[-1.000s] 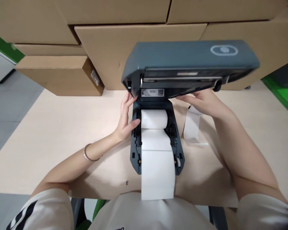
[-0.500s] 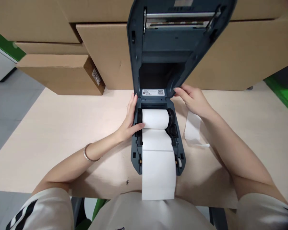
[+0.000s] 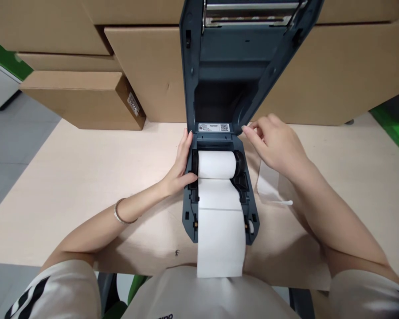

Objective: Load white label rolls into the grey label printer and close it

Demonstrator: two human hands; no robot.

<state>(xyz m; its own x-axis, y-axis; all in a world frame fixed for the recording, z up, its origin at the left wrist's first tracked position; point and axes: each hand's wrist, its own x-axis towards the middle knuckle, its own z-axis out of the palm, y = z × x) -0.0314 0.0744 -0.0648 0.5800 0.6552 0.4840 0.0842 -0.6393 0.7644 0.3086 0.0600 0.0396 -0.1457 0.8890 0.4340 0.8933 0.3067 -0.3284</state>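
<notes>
A dark blue-grey label printer (image 3: 252, 201) stands on the table with its lid (image 3: 232, 48) raised. A roll of white labels (image 3: 217, 165) sits inside, and its strip (image 3: 221, 241) runs forward over the front edge toward my body. My left hand (image 3: 178, 170) clasps the printer's left side, with the thumb over the rim by the roll and the fingers along the outside. Beside the hinge on the right is my right hand (image 3: 277, 141), fingers curled in; its thumb tip is at the lid's lower corner. Whatever is between those fingers is hidden.
Large cardboard boxes (image 3: 349, 71) form a wall behind the printer. A smaller box (image 3: 83, 104) stands at the back left of the table (image 3: 86, 177). A loose piece of white paper (image 3: 268, 184) lies right of the printer, partly under my right forearm.
My right hand has turned, its knuckles rising and its fingers curling more by the lid's corner. My left thumb has drawn back slightly from the roll. The view has shifted a little.
</notes>
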